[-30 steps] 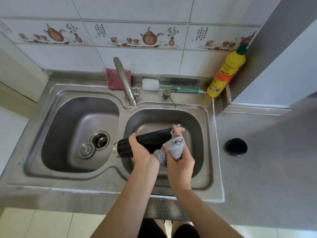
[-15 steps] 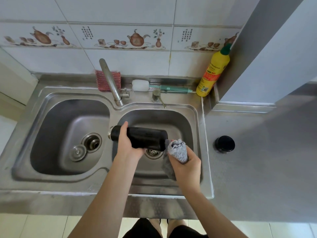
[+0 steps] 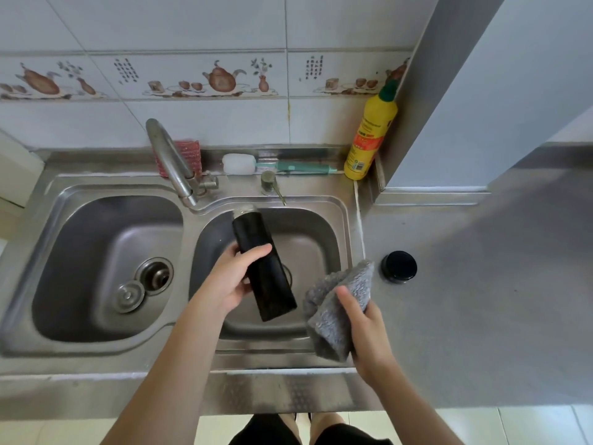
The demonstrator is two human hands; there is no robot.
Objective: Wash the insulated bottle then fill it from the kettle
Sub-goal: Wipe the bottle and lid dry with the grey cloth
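My left hand (image 3: 231,279) grips the black insulated bottle (image 3: 268,284) around its middle, over the right sink basin (image 3: 324,232). The bottle lies tilted, its silver mouth pointing away toward the tap (image 3: 170,162) and its base toward me. My right hand (image 3: 365,326) holds a grey cloth (image 3: 337,303) at the basin's right rim, apart from the bottle. The bottle's black lid (image 3: 399,266) sits on the counter just right of the sink. No kettle is in view.
The left basin (image 3: 96,252) holds a drain and a loose metal plug (image 3: 128,296). Behind the sink lie a red scrubber (image 3: 189,152), a bottle brush (image 3: 279,167) and a yellow detergent bottle (image 3: 372,136). The grey counter (image 3: 481,284) stretches right below a wall corner.
The bottle has turned from lying sideways to pointing its mouth away toward the tap. My right hand has pulled the cloth off the bottle and moved right to the basin's rim.
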